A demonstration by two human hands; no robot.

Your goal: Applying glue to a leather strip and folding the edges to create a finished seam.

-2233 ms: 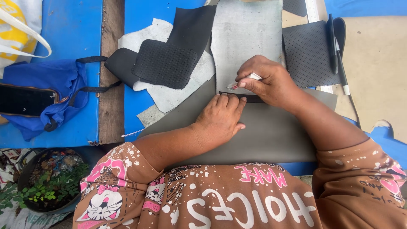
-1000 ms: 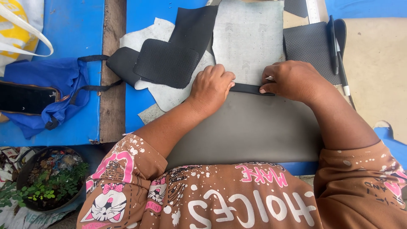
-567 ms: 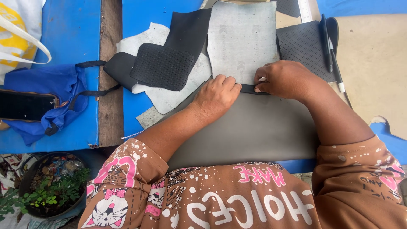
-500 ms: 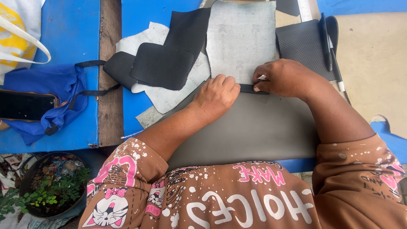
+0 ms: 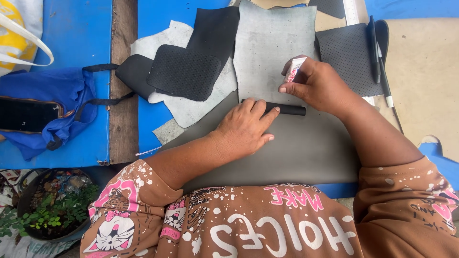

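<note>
Left hand (image 5: 246, 128) lies flat, fingers spread narrow, pressing a black strip (image 5: 286, 109) onto the dark grey sheet (image 5: 296, 153). Right hand (image 5: 318, 86) is closed around a small white-and-pink block (image 5: 293, 69), just far of the strip's right end. Blue bag (image 5: 48, 100) at left holds a dark phone (image 5: 26, 114). Pot (image 5: 48, 210) at near left holds green plants. Black textured pieces (image 5: 184, 71) lie far left of the hands.

Table: blue work surface (image 5: 71, 43), scuffed, lit by even daylight
Divider: worn wooden plank (image 5: 123, 81) running between the blue panels
Right side: beige board (image 5: 425, 71)
Floor, lower left: potted green plant (image 5: 48, 215)
</note>
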